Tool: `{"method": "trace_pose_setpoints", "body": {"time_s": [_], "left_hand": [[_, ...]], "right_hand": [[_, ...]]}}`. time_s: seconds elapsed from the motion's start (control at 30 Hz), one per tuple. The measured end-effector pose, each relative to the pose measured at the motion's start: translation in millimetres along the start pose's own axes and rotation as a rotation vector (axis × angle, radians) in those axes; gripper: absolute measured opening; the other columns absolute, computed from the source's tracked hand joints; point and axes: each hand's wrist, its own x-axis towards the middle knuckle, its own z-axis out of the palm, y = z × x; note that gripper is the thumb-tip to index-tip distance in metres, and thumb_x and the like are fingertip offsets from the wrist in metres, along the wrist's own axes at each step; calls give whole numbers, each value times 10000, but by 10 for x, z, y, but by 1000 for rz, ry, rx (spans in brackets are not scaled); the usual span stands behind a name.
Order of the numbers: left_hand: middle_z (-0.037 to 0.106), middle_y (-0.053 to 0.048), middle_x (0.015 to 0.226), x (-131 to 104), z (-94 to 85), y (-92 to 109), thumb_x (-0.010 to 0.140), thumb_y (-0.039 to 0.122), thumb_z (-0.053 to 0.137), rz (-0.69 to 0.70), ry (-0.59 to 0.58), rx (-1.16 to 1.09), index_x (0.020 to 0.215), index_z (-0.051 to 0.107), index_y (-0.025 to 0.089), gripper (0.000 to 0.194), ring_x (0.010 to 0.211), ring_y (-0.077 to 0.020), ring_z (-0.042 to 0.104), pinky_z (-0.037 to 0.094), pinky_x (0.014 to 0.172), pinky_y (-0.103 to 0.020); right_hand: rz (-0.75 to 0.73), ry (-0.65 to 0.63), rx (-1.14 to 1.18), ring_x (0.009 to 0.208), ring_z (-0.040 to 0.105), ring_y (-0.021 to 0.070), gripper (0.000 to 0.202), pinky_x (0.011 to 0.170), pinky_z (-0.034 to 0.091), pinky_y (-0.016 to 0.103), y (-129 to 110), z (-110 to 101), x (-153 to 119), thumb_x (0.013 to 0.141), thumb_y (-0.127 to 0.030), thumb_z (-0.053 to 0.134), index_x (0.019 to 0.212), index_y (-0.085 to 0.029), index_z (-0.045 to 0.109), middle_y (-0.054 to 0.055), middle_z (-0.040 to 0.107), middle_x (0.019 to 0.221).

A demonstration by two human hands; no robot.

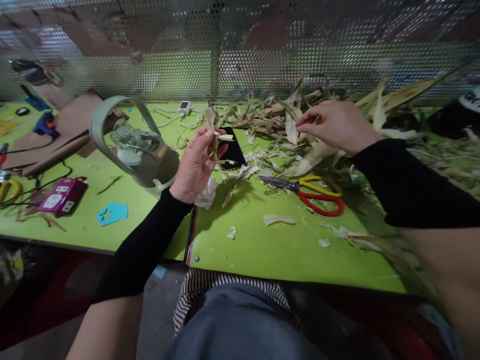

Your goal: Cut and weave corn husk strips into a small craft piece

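Work in hand: we are building a small figure from dried corn husk; our left hand [195, 167] holds it up over the middle of the lime-green bench [262, 250], while our right hand [335, 125] reaches into the heap of dry tan husks and leaves [270, 117] along the far edge.

Done so far: as we judge it, a good deal of trimming, since pale husk scraps [277, 219] lie strewn over the bench between the heap and the near edge, and the small bundled husk piece [215, 140] already has a shape.

Left to do: we judge the piece unfinished (a fresh strip is only now being picked out).

Left grip: clenched round the lower part of the small bundle, thumb and fingers pinching it upright.

Right grip: fingertips pinched on a wide pale husk strip [291, 127] that stands up from the heap; whether it has come free of the pile we cannot tell.

Look of the piece: cream and straw-coloured, narrow, with a flared tip on top and a short strip jutting out sideways; finer detail is too small to read.

Nearby: red-and-yellow-handled scissors [307, 192] lie flat just right of the bench middle, blades toward our left hand; a black phone [234, 150] lies behind the bundle; a sage-green handled desk fan [131, 145] stands left of it.
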Motion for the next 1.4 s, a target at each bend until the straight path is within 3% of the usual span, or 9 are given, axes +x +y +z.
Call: {"method": "trace_pose_setpoints", "body": {"time_s": [0.1,0.23,0.4,0.53,0.77,1.0,1.17,1.27,1.4], "left_hand": [[709,-59,1217,3,7,-1,942,515,671,-2,9,-13,1063,615,213,330,1312,-239,648,547,1093,-421],[702,-54,1226,21,-4,-14,968,487,639,-35,24,-6,1070,607,208,299,1316,-236,648,541,1107,-442],[702,-57,1229,16,4,-14,955,470,669,-40,36,-2,1039,608,203,287,1344,-245,630,526,1121,-432],[718,-50,1195,5,13,-11,944,443,691,-24,26,-13,1004,608,200,263,1300,-232,652,536,1103,-409],[741,-33,1124,18,8,-34,928,451,694,-56,16,7,994,619,222,250,1217,-188,680,551,1039,-331],[732,-21,1061,3,16,-74,843,491,762,-30,-21,27,916,585,230,324,1189,-195,679,543,1031,-350],[726,-15,1049,1,14,-106,847,505,756,-30,-38,16,928,578,227,340,1175,-187,681,534,1038,-354],[728,-13,1032,-2,20,-104,849,494,765,-29,-43,3,928,578,224,337,1154,-181,687,537,1026,-345],[731,-10,1018,-11,37,-85,853,477,761,-38,-31,15,916,577,224,319,1134,-175,692,544,1010,-331]], "right_hand": [[-55,-89,38,821,547,198,151,756,371,361,2,58,-41,895,-200,645,915,-124,775,135,721,941],[-188,-221,206,800,575,207,145,736,400,351,-239,293,-258,886,-279,653,864,-173,749,106,718,918],[-313,-234,226,818,599,230,152,739,416,357,-452,402,-419,897,-313,629,825,-231,734,70,704,892],[-196,-183,123,770,561,218,170,693,378,354,-368,293,-345,921,-286,626,841,-193,744,109,702,931],[-32,-100,-85,827,546,231,190,732,354,371,10,104,-180,917,-202,623,933,-99,782,169,702,951],[-15,-176,-134,857,617,260,134,734,399,366,151,308,-91,882,-218,664,915,-170,784,136,738,938],[81,-174,-152,797,593,272,80,661,334,384,213,459,-88,828,-210,739,794,-138,728,220,729,953],[94,-188,-114,726,541,227,159,648,313,384,258,470,-89,817,-139,709,672,-168,650,199,723,846],[89,-164,-8,739,543,208,155,688,358,365,291,400,-85,871,-199,655,722,-192,615,162,736,860]]}}
